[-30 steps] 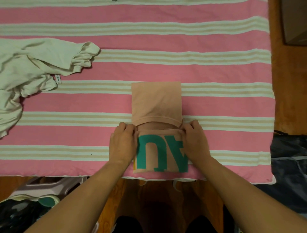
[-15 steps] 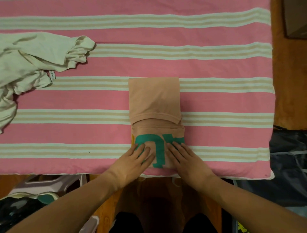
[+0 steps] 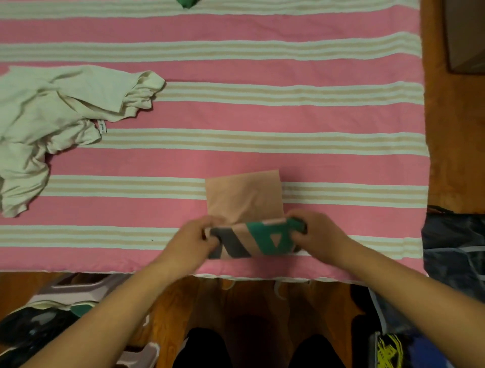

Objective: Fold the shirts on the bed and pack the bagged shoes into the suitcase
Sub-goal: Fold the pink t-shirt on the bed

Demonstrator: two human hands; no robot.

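near the front edge of the bed [image 3: 315,162], head view: a peach shirt [image 3: 244,199] lies partly folded on the pink, white and tan striped cover, its plain upper panel flat on the cloth and its lower part, printed in green and grey, rolled into a thick band. left hand [image 3: 193,243] grips the left end of this band, fingers curled round it; right hand [image 3: 319,237] grips the right end likewise, thumb and fingers wrapped over the fabric. band is raised slightly off the cover between the two hands. far left on the bed: a cream shirt [image 3: 60,115], crumpled and unfolded, a small label showing at its edge, well apart from the peach one. top edge: a scrap of green cloth [image 3: 187,2], mostly cut off. right of the bed, on the wooden floor [image 3: 456,147]: dark blue bag [image 3: 454,247], contents not discernible. lower left: a pale, open container [image 3: 70,291] holding dark and light items too blurred to identify.
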